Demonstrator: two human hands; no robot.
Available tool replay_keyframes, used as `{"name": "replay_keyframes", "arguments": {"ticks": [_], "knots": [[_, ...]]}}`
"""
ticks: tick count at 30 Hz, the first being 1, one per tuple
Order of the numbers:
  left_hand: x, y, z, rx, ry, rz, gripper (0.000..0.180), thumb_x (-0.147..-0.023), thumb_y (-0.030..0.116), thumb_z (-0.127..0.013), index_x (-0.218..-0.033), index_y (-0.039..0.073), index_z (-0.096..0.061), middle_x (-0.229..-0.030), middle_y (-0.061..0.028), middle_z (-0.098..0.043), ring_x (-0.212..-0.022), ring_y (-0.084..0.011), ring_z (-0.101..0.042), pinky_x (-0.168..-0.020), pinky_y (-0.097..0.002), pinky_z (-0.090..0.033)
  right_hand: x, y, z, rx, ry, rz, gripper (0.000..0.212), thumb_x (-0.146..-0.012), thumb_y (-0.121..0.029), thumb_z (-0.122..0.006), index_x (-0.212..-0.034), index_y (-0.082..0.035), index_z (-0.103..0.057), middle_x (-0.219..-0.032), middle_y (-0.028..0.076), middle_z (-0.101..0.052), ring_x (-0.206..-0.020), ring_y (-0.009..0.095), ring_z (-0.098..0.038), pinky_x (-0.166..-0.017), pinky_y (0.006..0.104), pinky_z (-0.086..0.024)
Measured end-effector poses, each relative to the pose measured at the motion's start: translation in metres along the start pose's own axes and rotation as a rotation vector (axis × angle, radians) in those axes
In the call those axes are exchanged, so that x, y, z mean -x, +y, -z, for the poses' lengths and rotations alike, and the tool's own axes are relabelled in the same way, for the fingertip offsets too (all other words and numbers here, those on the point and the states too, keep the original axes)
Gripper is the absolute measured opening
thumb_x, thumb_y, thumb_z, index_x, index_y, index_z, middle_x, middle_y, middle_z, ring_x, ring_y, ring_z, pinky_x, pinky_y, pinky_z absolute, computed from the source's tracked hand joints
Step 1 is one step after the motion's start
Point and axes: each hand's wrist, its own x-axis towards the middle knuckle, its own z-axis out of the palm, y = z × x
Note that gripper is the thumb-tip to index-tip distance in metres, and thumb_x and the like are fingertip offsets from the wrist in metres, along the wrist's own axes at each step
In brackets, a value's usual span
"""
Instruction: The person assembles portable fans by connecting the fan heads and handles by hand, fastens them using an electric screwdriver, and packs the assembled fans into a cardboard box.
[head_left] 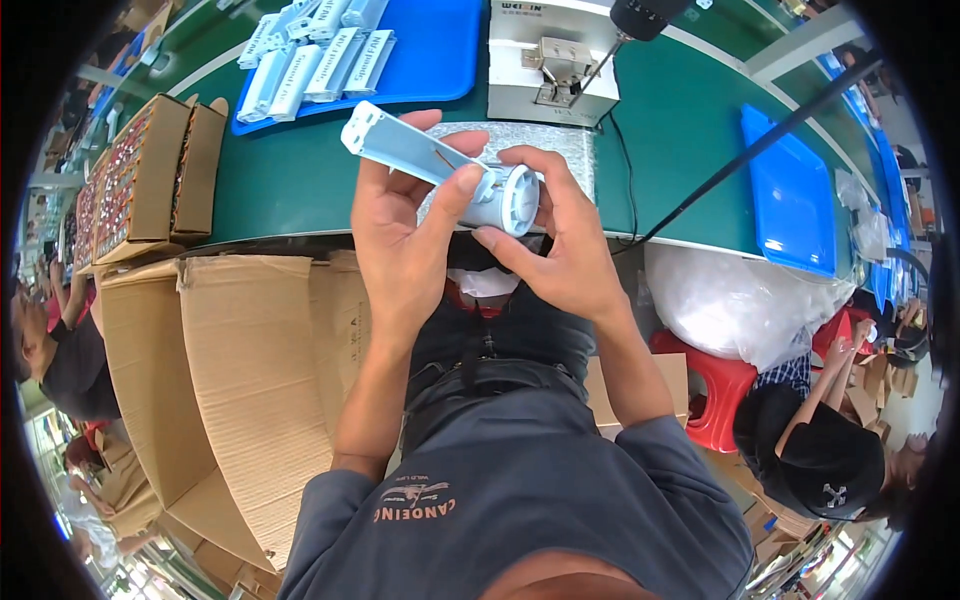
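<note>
Both hands hold a pale blue plastic fan housing (405, 146) above the near edge of the green bench. It has a long open handle shell pointing up and left and a round, drum-shaped head at its right end. A thin reddish wire shows inside the handle. My left hand (410, 215) is closed round the handle, its thumb pressed near the joint with the head. My right hand (560, 235) grips the round head, with thumb and fingers on opposite sides. Bubble wrap (575, 150) lies on the bench just behind the right hand.
A blue tray (430, 70) at the back holds several pale blue handle parts (335, 65). A metal-faced machine (550, 65) stands beside it. Partitioned cardboard boxes (150, 180) sit at left, a large open carton (250, 380) below. At right are another blue tray (790, 190), a plastic bag (740, 300) and people.
</note>
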Motion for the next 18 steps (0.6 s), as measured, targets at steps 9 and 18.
{"name": "replay_keyframes", "arguments": {"ticks": [9, 18], "knots": [[0.007, -0.004, -0.008, -0.160, 0.060, -0.123, 0.047, -0.096, 0.001, -0.069, -0.138, -0.002, -0.046, -0.122, -0.0214, -0.070, -0.110, -0.0171, -0.065, -0.096, -0.0304, -0.051, 0.002, 0.006, -0.002, 0.194, 0.211, 0.301, 0.070, -0.066, -0.011, -0.093, -0.123, -0.001, -0.055, -0.113, 0.019, -0.061, -0.100, 0.036, -0.064, -0.084, 0.0417, -0.054], [0.010, -0.002, -0.014, -0.218, 0.066, -0.123, 0.047, -0.096, 0.005, -0.071, -0.136, -0.002, -0.047, -0.120, -0.0208, -0.071, -0.108, -0.0167, -0.066, -0.095, -0.0305, -0.052, 0.002, 0.011, -0.002, 0.306, 0.266, 0.364, 0.070, -0.065, -0.013, -0.095, -0.122, 0.000, -0.056, -0.113, 0.020, -0.062, -0.100, 0.037, -0.065, -0.081, 0.0413, -0.056]]}}
